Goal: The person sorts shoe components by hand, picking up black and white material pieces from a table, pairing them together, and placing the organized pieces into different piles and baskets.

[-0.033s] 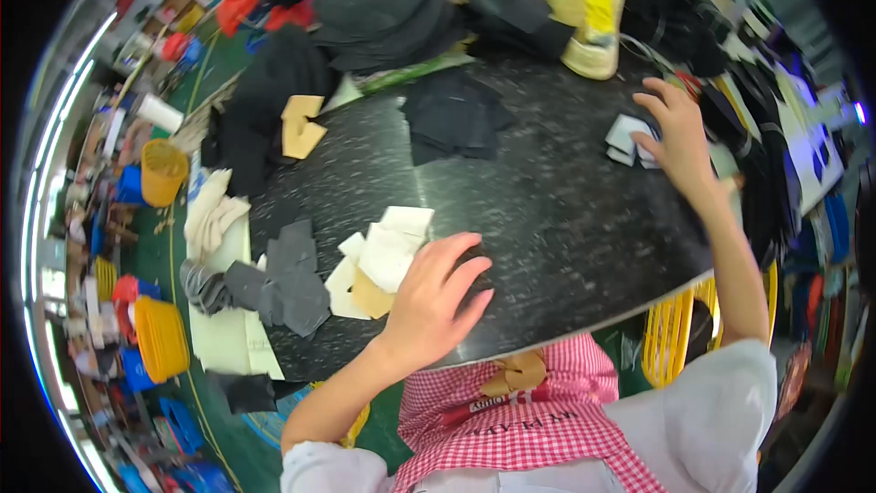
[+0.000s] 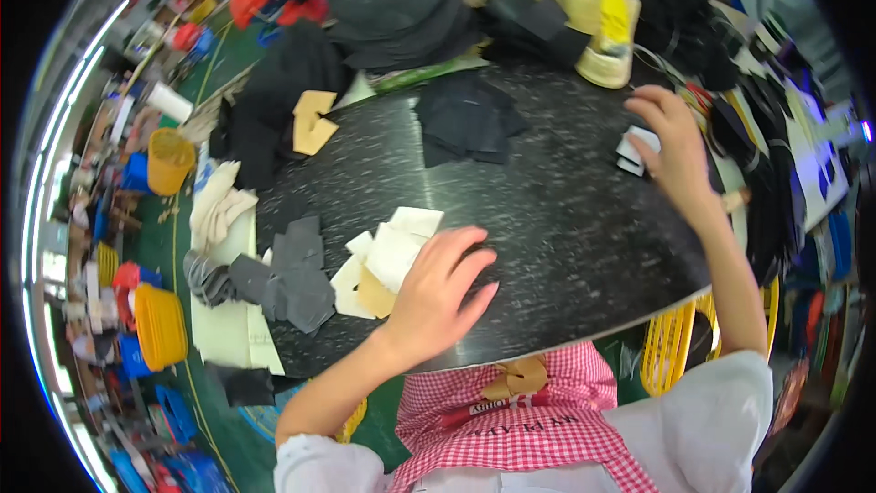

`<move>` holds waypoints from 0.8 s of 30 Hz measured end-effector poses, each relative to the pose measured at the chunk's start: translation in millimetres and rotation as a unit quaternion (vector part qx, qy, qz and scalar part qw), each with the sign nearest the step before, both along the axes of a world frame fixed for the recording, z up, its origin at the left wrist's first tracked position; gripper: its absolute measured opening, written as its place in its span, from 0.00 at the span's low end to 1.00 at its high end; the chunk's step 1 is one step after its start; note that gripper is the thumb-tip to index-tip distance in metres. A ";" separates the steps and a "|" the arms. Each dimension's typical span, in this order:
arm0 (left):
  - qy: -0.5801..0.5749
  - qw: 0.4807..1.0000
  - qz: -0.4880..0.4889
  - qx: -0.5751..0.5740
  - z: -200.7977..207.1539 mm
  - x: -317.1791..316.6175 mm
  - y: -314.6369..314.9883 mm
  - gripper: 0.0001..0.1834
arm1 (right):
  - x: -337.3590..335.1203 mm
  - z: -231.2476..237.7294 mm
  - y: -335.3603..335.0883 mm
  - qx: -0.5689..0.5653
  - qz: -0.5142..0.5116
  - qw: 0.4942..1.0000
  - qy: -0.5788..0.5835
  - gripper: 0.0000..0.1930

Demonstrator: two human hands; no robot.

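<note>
My left hand (image 2: 436, 285) hovers over or rests on the near part of the black table, fingers spread, nothing in them. Just left of it lies a loose pile of white and cream pieces (image 2: 392, 254), with a tan piece (image 2: 374, 294) partly under them. On the right side my right hand (image 2: 677, 151) is over a small stack of white pieces (image 2: 636, 152), its thumb at their edge and its curved fingers apart. Part of that stack is hidden behind the hand. Dark grey fabric pieces (image 2: 301, 278) lie left of the cream pile.
Black fabric pieces (image 2: 467, 119) lie mid-table, with a stack of dark rounded pieces (image 2: 401, 14) behind. A cream bottle-shaped container with a yellow front (image 2: 610, 36) stands at the back right. A tan cut-out (image 2: 313, 122) lies back left. Yellow baskets (image 2: 669, 347) sit below the right edge.
My right hand has come slightly nearer and now covers more of the small white stack. The left hand stays nearly in place; the whole view has shifted a little.
</note>
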State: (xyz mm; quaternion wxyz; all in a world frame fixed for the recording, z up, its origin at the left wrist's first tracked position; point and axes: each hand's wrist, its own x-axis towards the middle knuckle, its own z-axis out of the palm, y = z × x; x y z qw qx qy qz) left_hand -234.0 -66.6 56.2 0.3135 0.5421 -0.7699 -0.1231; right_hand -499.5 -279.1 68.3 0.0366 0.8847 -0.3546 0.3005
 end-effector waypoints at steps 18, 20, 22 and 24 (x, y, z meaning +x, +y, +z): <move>-0.163 0.985 0.018 -0.057 -26.0 21.6 -99.3 0.18 | 118.6 26.0 -11.4 0.283 0.012 0.882 -0.376 0.11; -0.077 0.996 0.004 -0.050 -27.0 36.7 -93.2 0.15 | 107.5 37.5 32.6 0.058 0.063 0.955 -0.284 0.15; -0.032 0.995 0.013 -0.091 -25.2 65.3 -86.4 0.13 | 87.0 19.2 72.5 0.041 0.229 0.964 0.125 0.13; -0.140 0.974 0.081 -0.160 -1.3 111.0 -77.6 0.09 | 74.7 -2.6 112.5 0.109 0.376 0.915 0.099 0.18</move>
